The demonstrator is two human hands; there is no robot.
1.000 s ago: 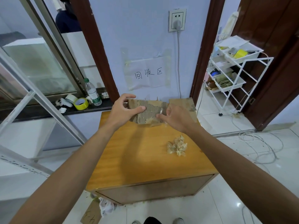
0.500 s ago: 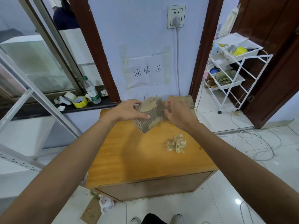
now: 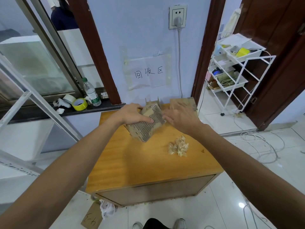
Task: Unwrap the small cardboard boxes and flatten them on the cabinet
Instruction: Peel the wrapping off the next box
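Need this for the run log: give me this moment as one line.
left hand: grips cardboard box, tilted over cabinet | right hand: blurred beside box, grip unclear | crumpled wrap: on cabinet

Sm. corrugated cardboard box [image 3: 146, 128], partly opened, tilted, cabinet [image 3: 148, 164] rear.

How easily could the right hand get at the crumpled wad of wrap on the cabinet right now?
Probably easily, yes. The wad lies in the open on the cabinet top, just nearer the person than the right hand, with nothing between them. The left hand grips the cardboard box.
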